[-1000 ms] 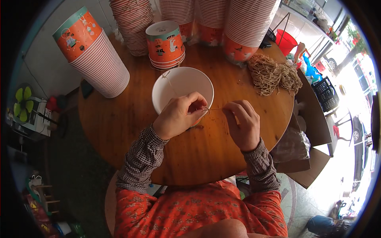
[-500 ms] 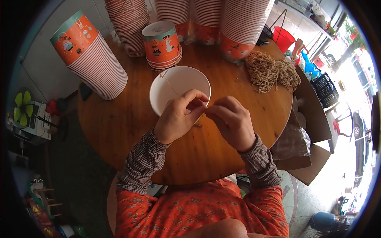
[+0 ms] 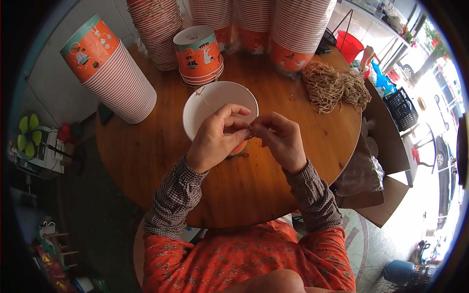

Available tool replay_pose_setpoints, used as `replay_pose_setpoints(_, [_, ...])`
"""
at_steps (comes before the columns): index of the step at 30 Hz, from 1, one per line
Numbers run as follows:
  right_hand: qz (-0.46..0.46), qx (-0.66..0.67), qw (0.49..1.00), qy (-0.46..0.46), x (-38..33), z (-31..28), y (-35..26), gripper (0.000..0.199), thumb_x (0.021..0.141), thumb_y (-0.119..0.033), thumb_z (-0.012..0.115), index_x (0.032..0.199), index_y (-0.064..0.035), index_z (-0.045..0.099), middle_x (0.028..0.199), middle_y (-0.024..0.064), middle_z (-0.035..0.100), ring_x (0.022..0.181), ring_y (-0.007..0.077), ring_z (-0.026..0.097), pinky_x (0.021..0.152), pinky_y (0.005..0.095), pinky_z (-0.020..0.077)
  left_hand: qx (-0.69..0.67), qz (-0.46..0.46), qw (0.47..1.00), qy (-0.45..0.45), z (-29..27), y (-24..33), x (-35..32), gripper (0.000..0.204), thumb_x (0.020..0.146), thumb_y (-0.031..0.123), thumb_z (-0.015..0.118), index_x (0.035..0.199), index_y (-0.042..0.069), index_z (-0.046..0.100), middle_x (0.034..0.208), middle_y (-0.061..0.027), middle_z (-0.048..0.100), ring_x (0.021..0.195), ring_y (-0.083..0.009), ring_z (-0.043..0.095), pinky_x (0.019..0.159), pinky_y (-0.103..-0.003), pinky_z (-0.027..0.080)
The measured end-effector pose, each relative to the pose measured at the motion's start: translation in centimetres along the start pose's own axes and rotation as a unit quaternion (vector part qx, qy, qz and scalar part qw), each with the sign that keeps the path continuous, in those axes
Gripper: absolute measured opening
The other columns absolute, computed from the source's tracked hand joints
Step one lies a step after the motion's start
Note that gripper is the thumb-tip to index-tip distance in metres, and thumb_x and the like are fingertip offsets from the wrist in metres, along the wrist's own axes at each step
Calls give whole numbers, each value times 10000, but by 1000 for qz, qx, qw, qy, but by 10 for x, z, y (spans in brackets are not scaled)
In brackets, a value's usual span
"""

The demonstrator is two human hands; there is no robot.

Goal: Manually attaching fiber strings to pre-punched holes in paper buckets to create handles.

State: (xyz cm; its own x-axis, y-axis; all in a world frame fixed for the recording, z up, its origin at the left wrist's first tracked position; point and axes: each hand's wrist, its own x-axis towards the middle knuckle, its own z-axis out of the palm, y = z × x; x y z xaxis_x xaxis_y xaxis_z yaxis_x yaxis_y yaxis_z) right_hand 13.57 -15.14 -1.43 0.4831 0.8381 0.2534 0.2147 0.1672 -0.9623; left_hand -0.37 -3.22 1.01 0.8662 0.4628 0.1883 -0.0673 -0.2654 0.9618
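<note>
A white-lined paper bucket (image 3: pixel 194 113) lies in front of me on the round table, its mouth facing up towards me and a strip of its orange outside showing below my hands. From its far rim a thin tan string (image 3: pixel 205 99) crosses the opening and passes behind my left hand (image 3: pixel 211 141). At the near right rim, the thumb and fingers of my left hand are pinched together. My right hand (image 3: pixel 282 142) pinches at the same spot, fingertips touching the left ones. A bit of string shows there, partly hidden by the fingers.
A tall stack of nested buckets (image 3: pixel 122 80) leans at the left. Behind stand a short stack (image 3: pixel 198 56) and several taller stacks (image 3: pixel 298 29). A bundle of tan strings (image 3: pixel 334 88) lies at the right. A cardboard box (image 3: pixel 391 146) stands beside the table's right edge (image 3: pixel 349 151).
My right hand has turned and shifted slightly left, closer against my left fingertips. The left fingers have lifted a little, and more of the bucket's orange outside shows below them.
</note>
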Motion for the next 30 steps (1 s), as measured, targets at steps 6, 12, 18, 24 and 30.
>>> replay_pose_setpoints(6, [-41, -48, 998, 22, -8, 4, 4, 119, 831, -86, 706, 935, -30, 691, 792, 31, 620, 680, 93, 570, 581, 234, 452, -51, -18, 998, 16, -2, -2, 0, 250, 885, 18, 641, 1098, -14, 514, 917, -85, 677, 883, -115, 646, 801, -243, 521])
replay_pose_setpoints(12, [-95, -120, 986, 60, -11, 9, 10, 116, 794, -72, 735, 890, -27, 690, 782, 36, 610, 643, 103, 558, 561, 240, 440, 16, 25, 999, 40, 3, -5, 0, 113, 866, 2, 654, 923, -6, 557, 844, -39, 643, 815, -99, 632, 762, -245, 528])
replay_pose_setpoints(18, [-91, -104, 989, 56, -10, 13, 10, 133, 804, -92, 737, 900, -21, 677, 773, 41, 608, 657, 108, 573, 566, 243, 446, 67, 57, 993, 76, 4, -6, -1, 111, 843, -10, 672, 899, -8, 577, 838, -48, 654, 803, -119, 647, 740, -254, 534])
replay_pose_setpoints(24, [3, 58, 998, 23, -3, 10, 22, 147, 844, -96, 718, 932, 11, 669, 827, 35, 658, 747, 68, 599, 651, 221, 486, 116, 113, 981, 110, 7, -3, -1, 75, 843, -19, 664, 891, -2, 609, 837, -53, 672, 809, -138, 660, 722, -260, 537])
replay_pose_setpoints(30, [82, 160, 983, -16, -4, 13, 12, 155, 863, -86, 705, 951, 33, 661, 865, 41, 673, 791, 55, 598, 704, 208, 497, 134, 157, 972, 111, 6, -5, -1, 97, 839, -31, 658, 921, 10, 625, 843, -51, 675, 809, -148, 665, 716, -262, 535])
